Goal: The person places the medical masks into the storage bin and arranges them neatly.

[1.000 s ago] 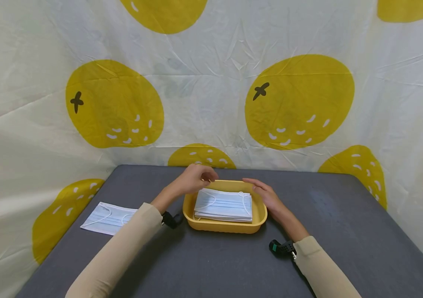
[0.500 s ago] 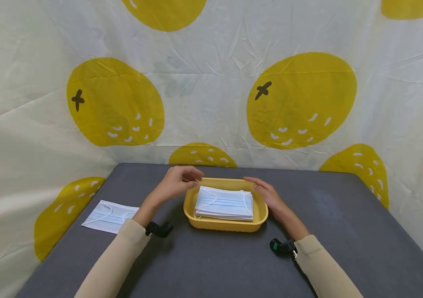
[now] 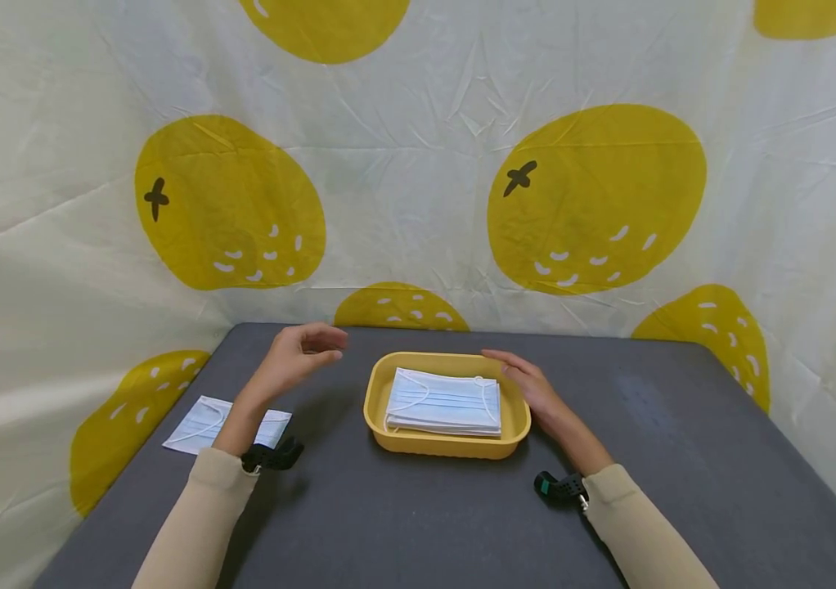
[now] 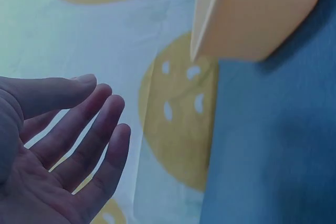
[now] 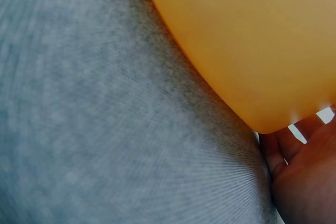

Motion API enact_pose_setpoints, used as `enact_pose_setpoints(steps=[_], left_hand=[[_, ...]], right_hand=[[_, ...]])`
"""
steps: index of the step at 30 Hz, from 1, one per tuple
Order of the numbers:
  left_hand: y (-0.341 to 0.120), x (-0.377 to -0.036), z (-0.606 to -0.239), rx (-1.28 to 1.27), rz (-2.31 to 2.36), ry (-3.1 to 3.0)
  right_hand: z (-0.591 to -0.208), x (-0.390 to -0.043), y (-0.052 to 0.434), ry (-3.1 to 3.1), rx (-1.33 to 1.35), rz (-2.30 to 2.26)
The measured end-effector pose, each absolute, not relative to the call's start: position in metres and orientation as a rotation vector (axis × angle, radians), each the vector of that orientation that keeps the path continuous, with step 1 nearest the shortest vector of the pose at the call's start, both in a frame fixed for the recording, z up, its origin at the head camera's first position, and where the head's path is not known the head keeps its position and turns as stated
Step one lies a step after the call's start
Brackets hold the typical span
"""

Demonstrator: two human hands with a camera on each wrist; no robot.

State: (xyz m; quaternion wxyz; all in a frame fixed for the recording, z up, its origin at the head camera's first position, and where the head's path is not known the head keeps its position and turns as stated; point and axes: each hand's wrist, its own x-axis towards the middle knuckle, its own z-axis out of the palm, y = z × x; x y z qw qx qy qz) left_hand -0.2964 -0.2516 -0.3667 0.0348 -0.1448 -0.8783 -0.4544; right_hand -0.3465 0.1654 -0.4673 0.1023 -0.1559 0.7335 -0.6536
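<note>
A yellow plastic basket [image 3: 447, 447] stands mid-table, holding a stack of light-blue face masks [image 3: 443, 401] with white ear loops. My left hand [image 3: 293, 360] is in the air left of the basket, fingers loosely bent and holding nothing; the left wrist view shows the same hand [image 4: 73, 145] apart from the basket's wall [image 4: 257, 19]. Near it, a single face mask [image 3: 193, 425] lies on the table, partly hidden by my left forearm. At the basket's right rim rests my right hand [image 3: 536, 393], its fingers extended; in the right wrist view, the basket's wall [image 5: 252, 45] hides part of them.
A dark grey table [image 3: 418, 523] carries everything. Behind and beside it hangs a white cloth [image 3: 403, 221] with big yellow fruit prints. Black cameras are strapped to my left wrist [image 3: 271, 455] and right wrist [image 3: 559, 488].
My left hand has moved left, from above the basket's left rim to the space beside it. The right hand, basket and masks have stayed in place.
</note>
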Motion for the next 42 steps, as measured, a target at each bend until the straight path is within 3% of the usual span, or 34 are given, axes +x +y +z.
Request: enact_pose_setpoints(steps=[27, 42], left_hand=[[-0.361, -0.288, -0.378, -0.205, -1.400, -2.881], [-0.379, -0.285, -0.392, -0.058, -1.089, -3.102]], right_hand=[[-0.464, -0.346, 0.167, 2.169, -0.420, -1.906], [-0.465, -0.347, 0.165, 2.171, -0.435, -1.910]])
